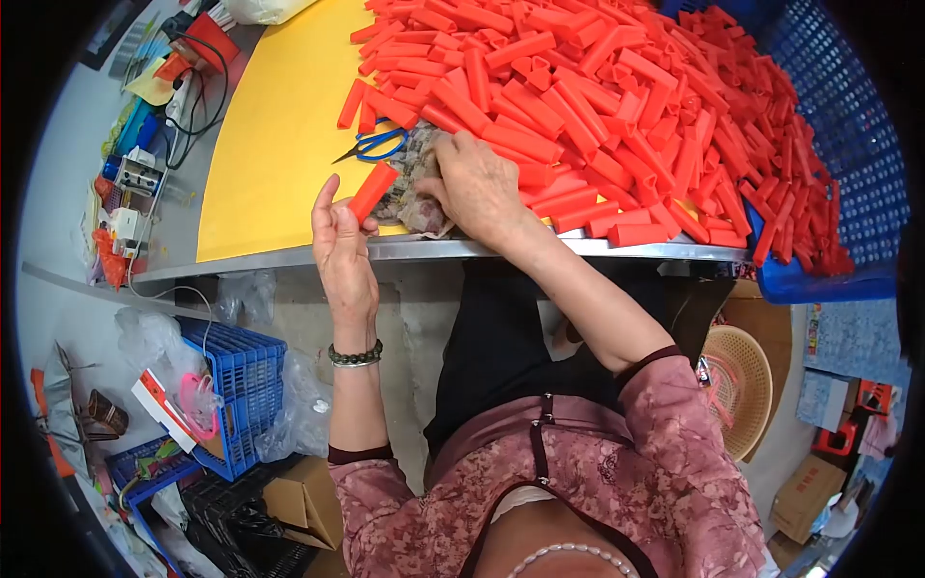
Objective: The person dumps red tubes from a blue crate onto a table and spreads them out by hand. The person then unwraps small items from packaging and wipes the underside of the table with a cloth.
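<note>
My left hand (pixel 345 246) holds one red triangular tube (pixel 373 192) between thumb and fingers, tilted above the front edge of the table. My right hand (pixel 474 188) rests on a crumpled, patterned cloth (pixel 420 210), its fingers bent over it; what its fingertips hold, if anything, is hidden. Scissors with blue handles (pixel 382 144) lie just behind the cloth on the yellow sheet (pixel 279 144). A large heap of similar red tubes (pixel 578 106) spreads behind and to the right of my right hand.
A blue basket (pixel 862 144) stands at the right, with red tubes spilling against it. Cables and small items lie on the left. Below the table edge are a blue crate (pixel 252 395) and cardboard box (pixel 306 496) on the left, and a beige basket (pixel 744 385) on the right.
</note>
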A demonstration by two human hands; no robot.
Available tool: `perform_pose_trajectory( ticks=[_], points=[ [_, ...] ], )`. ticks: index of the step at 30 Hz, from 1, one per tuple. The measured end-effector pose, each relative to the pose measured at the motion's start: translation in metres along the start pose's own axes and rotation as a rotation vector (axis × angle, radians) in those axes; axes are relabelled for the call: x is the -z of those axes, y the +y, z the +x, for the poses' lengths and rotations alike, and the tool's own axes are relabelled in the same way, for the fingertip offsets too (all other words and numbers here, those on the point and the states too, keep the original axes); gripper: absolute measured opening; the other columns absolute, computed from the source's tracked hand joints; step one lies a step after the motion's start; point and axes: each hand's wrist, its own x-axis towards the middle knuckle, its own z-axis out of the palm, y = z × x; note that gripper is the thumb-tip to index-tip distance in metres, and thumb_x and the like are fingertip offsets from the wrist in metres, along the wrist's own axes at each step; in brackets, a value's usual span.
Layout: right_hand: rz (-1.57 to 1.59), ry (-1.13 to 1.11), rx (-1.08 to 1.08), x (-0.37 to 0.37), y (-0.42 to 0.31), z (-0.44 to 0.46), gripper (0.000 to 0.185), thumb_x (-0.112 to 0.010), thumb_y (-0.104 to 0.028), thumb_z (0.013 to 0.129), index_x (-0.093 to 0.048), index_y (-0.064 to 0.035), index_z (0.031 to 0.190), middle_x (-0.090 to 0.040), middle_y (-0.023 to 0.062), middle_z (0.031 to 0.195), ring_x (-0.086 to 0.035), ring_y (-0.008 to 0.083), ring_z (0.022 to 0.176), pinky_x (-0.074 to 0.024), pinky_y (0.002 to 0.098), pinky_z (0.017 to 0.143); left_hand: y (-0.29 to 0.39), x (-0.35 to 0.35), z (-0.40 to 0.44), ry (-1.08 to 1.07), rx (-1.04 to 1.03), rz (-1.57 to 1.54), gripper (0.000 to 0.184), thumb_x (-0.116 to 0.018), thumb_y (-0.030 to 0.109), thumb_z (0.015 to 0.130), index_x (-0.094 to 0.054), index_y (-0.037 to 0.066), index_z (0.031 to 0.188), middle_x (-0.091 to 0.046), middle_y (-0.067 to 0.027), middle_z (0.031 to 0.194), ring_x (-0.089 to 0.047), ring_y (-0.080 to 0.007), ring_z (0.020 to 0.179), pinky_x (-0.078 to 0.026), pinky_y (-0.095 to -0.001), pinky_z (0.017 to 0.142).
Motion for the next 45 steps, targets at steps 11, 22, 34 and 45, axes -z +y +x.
perform_pose_trajectory(
  ticks=[11, 22, 34, 45],
  points=[
    [0.558, 0.224, 0.169, -0.013, 0.009, 0.0, 0.01, -0.06, -0.014, 0.08, -0.061, -0.0063, 0.086, -0.062, 0.0096, 0.09, -0.056, 0.0309, 0.088, -0.0435, 0.0393, 0.076, -0.035, -0.003, 0.024, 0.033, -0.177, 0.905, 0.037, -0.047, 0.009, 0.094, -0.044, 0.006, 0.13, -0.049, -0.0017, 0.078, -0.05, -0.0111, 0.072, -0.044, -0.0255, 0.066],
    [0.342, -0.015, 0.454, -0.039, 0.005, 0.022, 0.016, -0.066, -0.008, 0.072, -0.055, -0.0082, 0.083, -0.058, 0.0078, 0.079, -0.05, 0.0297, 0.084, -0.0444, 0.04, 0.067, -0.031, 0.0, 0.031, -0.056, 0.047, 0.706, 0.046, -0.047, 0.009, 0.093, -0.035, 0.004, 0.138, -0.052, -0.0064, 0.081, -0.051, -0.0149, 0.072, -0.045, -0.0303, 0.069],
    [0.511, -0.015, 0.326, -0.042, 0.015, 0.016, 0.025, -0.069, -0.004, 0.072, -0.06, -0.0092, 0.095, -0.051, 0.011, 0.088, -0.05, 0.0271, 0.09, -0.0479, 0.035, 0.073, -0.028, 0.004, 0.03, -0.048, 0.076, 0.603, 0.06, -0.051, 0.004, 0.091, -0.026, 0.007, 0.145, -0.05, -0.0017, 0.079, -0.049, -0.0094, 0.068, -0.046, -0.0244, 0.064],
    [0.671, -0.078, 0.146, -0.032, 0.01, 0.017, 0.011, -0.063, -0.005, 0.08, -0.061, -0.0075, 0.09, -0.061, 0.0084, 0.099, -0.05, 0.0265, 0.095, -0.0422, 0.0339, 0.084, -0.004, 0.024, 0.012, 0.083, -0.09, 0.673, 0.053, -0.049, 0.007, 0.092, -0.031, 0.005, 0.142, -0.048, -0.0012, 0.081, -0.044, -0.0081, 0.07, -0.04, -0.0212, 0.065]
  ],
)
